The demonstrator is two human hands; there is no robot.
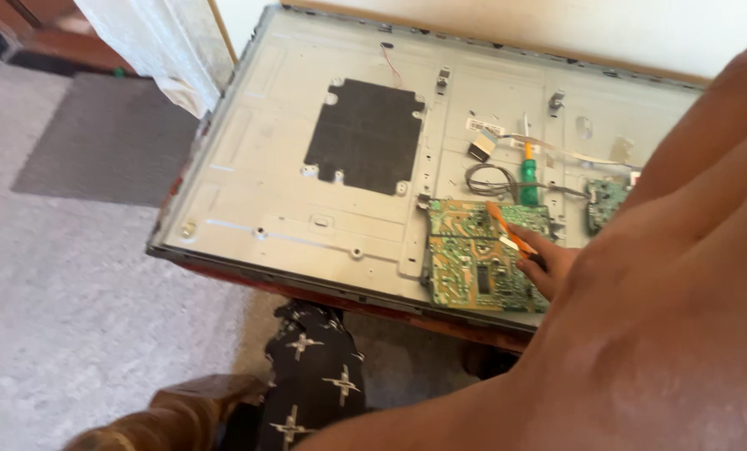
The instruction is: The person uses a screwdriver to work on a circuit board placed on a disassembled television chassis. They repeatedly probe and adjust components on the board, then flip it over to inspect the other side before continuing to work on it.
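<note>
A large flat metal panel (290, 167), the grey stamped back of a screen, is lying across most of the view, its edge showing a thin red rim. A black rectangular pad (365, 135) with a dull, grainy surface is sitting near its middle. On the panel's near right part a green circuit board (474, 255) is lying flat, rectangular and dense with solder traces. A smaller green board (605, 200) is lying farther right, with grey wires (490, 179) looping between the two. A green-handled screwdriver (528, 179) is resting just beyond the big board.

One hand, very close to the camera, is filling the right side as a blurred mass; which hand it is and how its grip stands cannot be told. The other hand (545, 260) is resting on the big board's right edge, its grip pinching a thin orange tool (507, 230) that is slanting across the board.

Below, dark cloth (315, 392) with white crosses and a brown wooden piece (181, 413) are showing over grey carpet (73, 317).
</note>
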